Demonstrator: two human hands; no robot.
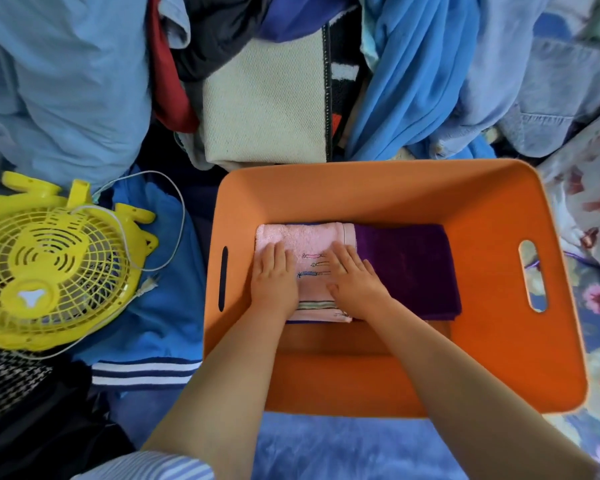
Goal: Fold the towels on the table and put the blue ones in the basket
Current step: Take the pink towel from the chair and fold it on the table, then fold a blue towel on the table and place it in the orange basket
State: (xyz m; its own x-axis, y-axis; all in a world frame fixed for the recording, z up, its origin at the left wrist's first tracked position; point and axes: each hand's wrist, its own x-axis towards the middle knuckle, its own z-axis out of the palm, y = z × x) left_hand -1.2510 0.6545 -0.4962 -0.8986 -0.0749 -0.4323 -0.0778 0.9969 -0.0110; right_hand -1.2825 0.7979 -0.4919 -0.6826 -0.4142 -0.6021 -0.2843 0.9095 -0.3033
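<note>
Orange basket point(388, 188), centre-right of frame, w/ folded pink towel point(307, 239) beside purple towel point(409, 265); left hand point(274, 280) & right hand point(355, 278) flat, fingers straight, pressing pink towel; yellow fan point(45, 265) at left.

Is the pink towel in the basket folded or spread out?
Folded. The pink towel lies as a compact rectangle with layered edges at its near end, inside the orange basket, under both flat hands, left and right.

Home: heaped clothes point(84, 81), floral bedding point(589, 188)
</note>
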